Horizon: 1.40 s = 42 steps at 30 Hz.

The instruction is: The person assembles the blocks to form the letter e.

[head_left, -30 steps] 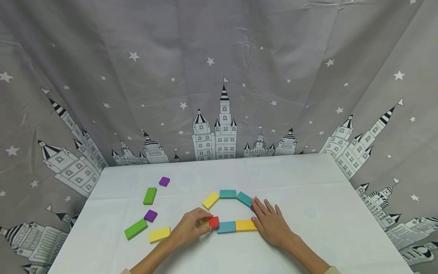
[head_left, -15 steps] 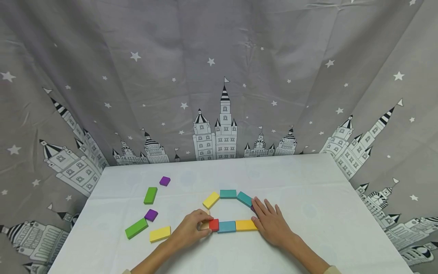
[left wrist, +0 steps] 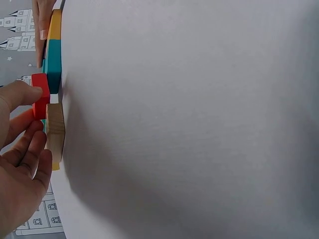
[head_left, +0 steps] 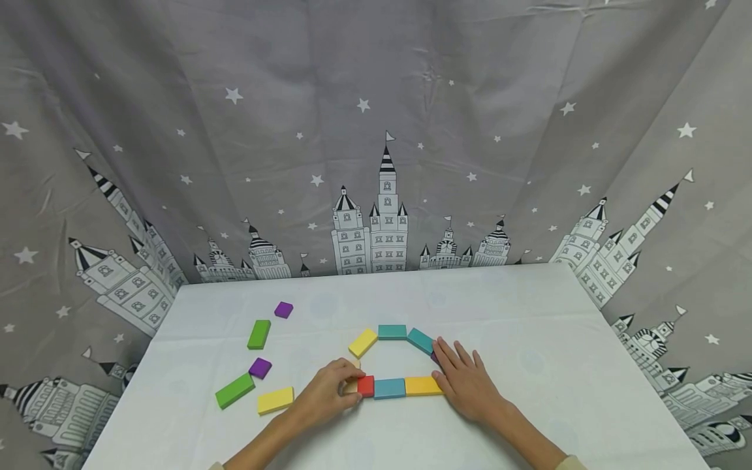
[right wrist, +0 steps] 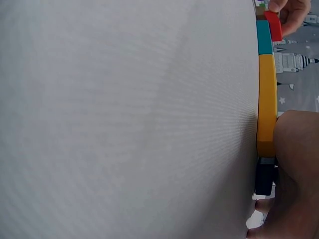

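Pinching a red, flat-sided block between thumb and index finger: left hand, other fingers loosely bent. Left wrist view places the red block over the gap between a blue-teal rectangular block and a pale natural-wood block, raised relative to both; cannot tell whether it touches either.

Right hand lies palm down, fingers extended and slightly spread, none curled round anything. Its thumb is at the right end of an orange-yellow rectangular block, which abuts the blue-teal block. Fingertips lie at the end of a slanted teal block and partly cover a purple piece.

Behind this row, a second teal block lies between the slanted one and an angled yellow block; together they form an arc.

Left of the left hand: a light-yellow rectangular block, just beside the forearm; two bright-green rectangular blocks, two small purple blocks.

Surface: white cloth-covered table. Behind: grey curtain printed with castles and stars.
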Each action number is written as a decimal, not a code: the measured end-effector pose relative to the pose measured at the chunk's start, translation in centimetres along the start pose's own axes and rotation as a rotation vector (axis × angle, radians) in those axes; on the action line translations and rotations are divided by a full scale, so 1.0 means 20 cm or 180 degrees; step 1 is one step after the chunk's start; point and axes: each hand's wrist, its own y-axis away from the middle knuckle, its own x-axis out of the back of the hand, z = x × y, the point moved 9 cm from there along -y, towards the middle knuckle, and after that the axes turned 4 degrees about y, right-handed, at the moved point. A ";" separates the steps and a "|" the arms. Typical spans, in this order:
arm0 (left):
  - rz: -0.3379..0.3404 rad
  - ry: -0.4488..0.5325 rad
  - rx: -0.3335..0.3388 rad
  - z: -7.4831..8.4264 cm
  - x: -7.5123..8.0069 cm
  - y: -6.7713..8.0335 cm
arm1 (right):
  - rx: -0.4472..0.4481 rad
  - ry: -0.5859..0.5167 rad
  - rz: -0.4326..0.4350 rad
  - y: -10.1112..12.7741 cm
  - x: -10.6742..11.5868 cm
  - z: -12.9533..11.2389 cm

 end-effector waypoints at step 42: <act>0.0166 -0.0373 -0.0076 0.01 -0.01 0.01 | 0.0063 0.0014 0.0111 0.00 -0.01 0.00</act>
